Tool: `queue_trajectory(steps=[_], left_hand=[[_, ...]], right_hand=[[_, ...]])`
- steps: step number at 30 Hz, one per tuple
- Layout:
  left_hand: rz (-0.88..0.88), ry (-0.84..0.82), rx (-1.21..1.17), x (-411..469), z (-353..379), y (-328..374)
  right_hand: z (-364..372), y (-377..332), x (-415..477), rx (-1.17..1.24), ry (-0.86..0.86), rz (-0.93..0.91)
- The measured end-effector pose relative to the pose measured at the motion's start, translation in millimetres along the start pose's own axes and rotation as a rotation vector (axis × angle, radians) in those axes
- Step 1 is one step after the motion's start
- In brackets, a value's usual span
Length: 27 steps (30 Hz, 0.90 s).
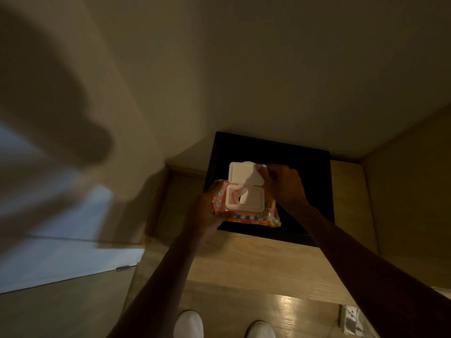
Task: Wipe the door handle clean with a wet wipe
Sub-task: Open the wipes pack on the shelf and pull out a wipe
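Observation:
A pink pack of wet wipes [258,214] with a white flip lid [240,172] standing open is held over a black square stool [310,167]. My left hand [207,213] grips the pack from its left side. My right hand [283,184] pinches a white wet wipe [251,185] that sticks partway out of the pack's opening. No door handle shows in this view. A blurred pale door [48,167] fills the left side.
A plain wall [268,69] rises ahead behind the stool. The floor is light wood [244,269]. My two white slippers [189,324] show at the bottom edge. A white power strip [350,319] lies at the lower right.

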State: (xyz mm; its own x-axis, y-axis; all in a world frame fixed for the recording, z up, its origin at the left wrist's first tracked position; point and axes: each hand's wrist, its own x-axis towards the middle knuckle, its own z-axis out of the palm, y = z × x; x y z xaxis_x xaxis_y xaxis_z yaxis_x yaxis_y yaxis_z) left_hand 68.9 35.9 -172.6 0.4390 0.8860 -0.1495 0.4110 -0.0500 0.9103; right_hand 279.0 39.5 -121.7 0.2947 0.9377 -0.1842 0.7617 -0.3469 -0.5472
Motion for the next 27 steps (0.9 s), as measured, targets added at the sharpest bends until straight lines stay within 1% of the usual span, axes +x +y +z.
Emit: queue_trajectory(steps=[4,6,9,11,14,16,18,20,22,25,27], left_hand=[[-0.016,-0.014,0.006,3,-3,-3],[0.009,-0.040,0.022,4,-5,-6],[0.043,-0.059,0.122,9,-8,-9],[0.055,-0.052,0.258,15,-9,-11],[0.072,-0.081,0.393,21,-13,-7],[0.071,-0.091,0.457,23,-17,-6],[0.061,-0.123,0.448,24,-18,-7],[0.041,-0.160,0.383,24,-18,-9],[0.028,-0.182,0.350,24,-18,-13],[0.011,-0.213,0.309,25,-19,-16],[0.007,-0.227,0.303,26,-21,-15]], right_hand=[[15,14,11,0.135,0.019,0.169],[20,17,11,0.228,0.026,0.231],[21,16,9,0.276,0.025,0.236],[19,14,4,0.309,0.060,0.207],[13,11,-7,0.328,0.155,0.169],[9,10,-16,0.328,0.162,0.086],[6,8,-24,0.303,0.086,-0.054],[6,5,-33,0.189,-0.038,-0.179],[9,4,-38,0.055,-0.107,-0.275],[12,1,-41,-0.007,-0.110,-0.331],[13,1,-40,-0.023,-0.100,-0.323]])
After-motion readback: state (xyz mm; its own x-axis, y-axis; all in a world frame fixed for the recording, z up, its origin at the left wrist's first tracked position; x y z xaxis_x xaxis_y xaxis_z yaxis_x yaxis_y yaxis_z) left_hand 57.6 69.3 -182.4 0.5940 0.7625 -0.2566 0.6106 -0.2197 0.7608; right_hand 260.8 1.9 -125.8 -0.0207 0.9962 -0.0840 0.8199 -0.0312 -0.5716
